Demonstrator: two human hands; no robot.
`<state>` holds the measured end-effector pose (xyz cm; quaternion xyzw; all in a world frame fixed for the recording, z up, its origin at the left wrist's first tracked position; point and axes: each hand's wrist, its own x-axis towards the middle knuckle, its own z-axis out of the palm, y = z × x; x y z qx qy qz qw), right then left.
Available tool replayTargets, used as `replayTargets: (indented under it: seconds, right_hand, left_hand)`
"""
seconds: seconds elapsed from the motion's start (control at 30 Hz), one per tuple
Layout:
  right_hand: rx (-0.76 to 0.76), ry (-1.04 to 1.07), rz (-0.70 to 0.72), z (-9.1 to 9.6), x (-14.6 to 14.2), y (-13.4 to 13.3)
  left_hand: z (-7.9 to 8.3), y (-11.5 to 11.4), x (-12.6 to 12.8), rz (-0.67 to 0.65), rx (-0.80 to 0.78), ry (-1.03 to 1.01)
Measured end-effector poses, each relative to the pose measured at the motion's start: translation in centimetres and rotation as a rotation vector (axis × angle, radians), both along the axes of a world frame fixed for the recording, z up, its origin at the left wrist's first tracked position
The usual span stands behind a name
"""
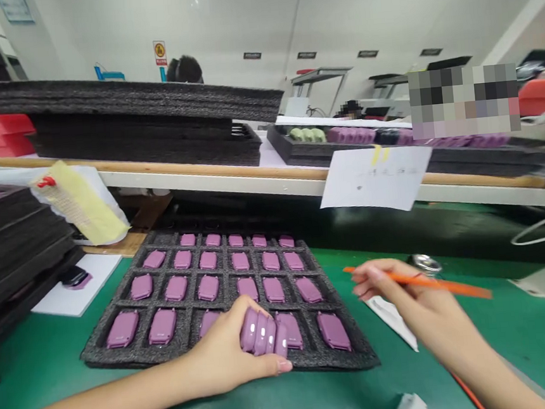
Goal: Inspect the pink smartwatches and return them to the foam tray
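While the left hand point(228, 356) curls fingers and thumb round a row of four purple cases point(263, 334), above the near edge of the black tray point(360, 349), the right hand point(415, 303) pinches an orange stick point(456, 288) just right of it. Held edge-on, side by side, the four have their long axes running away from the person, leaning slightly right. The stick runs nearly level, one end pointing left toward the tray, the longer part sloping down rightward. More cases point(162, 326) sit in the tray's cells.
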<state>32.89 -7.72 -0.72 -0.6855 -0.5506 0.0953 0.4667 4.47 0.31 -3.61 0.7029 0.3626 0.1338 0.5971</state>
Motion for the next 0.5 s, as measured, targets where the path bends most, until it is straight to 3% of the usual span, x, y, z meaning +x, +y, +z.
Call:
replayTargets:
  seconds: [0.1,0.17,0.23,0.37,0.5]
  right_hand:
    - [-0.073,0.224,0.413,-0.3,-7.3,-0.3]
    - [-0.064,0.307,0.529,-0.5,-10.5,-0.6]
    - [-0.032,0.233,0.554,-0.6,-12.0,-0.7]
    - [-0.01,-0.037,0.571,-0.7,-12.2,-0.9]
    - [0.007,-0.098,0.561,-0.9,-12.2,-0.9]
  left_hand:
    - [-0.3,-0.1,0.0,0.011,-0.003,-0.042]
    - [-0.5,-0.2,0.0,-0.018,-0.032,-0.114]
    - [-0.6,-0.3,0.0,-0.046,-0.048,-0.168]
    - [-0.3,-0.5,0.0,-0.054,-0.031,-0.168]
    - [-0.3,-0.5,0.1,-0.052,-0.04,-0.132]
